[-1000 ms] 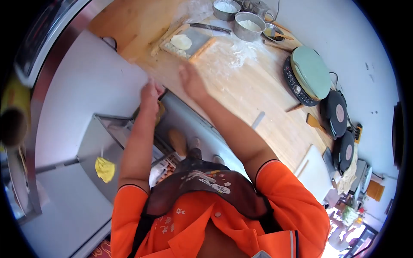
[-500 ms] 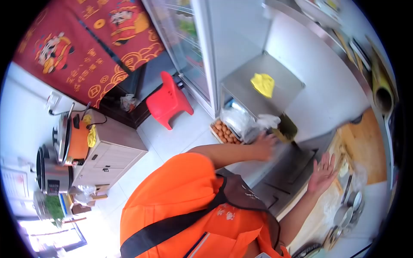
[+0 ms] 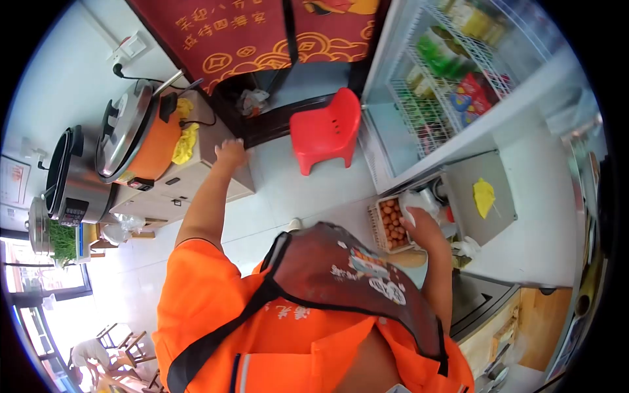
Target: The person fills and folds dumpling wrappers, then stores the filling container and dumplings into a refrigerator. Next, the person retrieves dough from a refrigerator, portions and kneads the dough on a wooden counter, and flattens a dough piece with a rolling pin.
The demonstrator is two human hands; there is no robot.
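Observation:
My left hand (image 3: 231, 154) is stretched forward over the corner of the wooden cabinet (image 3: 213, 147), fingers out and nothing visible in them. My right hand (image 3: 424, 229) hangs low at the right, beside a basket of brown eggs (image 3: 393, 226) and against a white plastic bag (image 3: 411, 200). Its fingers are partly hidden, so any grip on the bag is unclear. On the cabinet stands an orange cooker (image 3: 154, 147) with a metal lid, and a yellow cloth (image 3: 185, 143) lies beside it.
A red plastic chair (image 3: 326, 134) stands ahead on the tiled floor (image 3: 275, 187). At the right, a glass-front fridge (image 3: 452, 85) holds packets and bottles. A yellow cloth (image 3: 483, 196) lies on a metal shelf (image 3: 508, 190). A dark multicooker (image 3: 75, 177) is far left.
My view and body have turned left. My left hand has moved from near the plastic bags to the cabinet; my right hand has gone from the worktop down to the egg basket.

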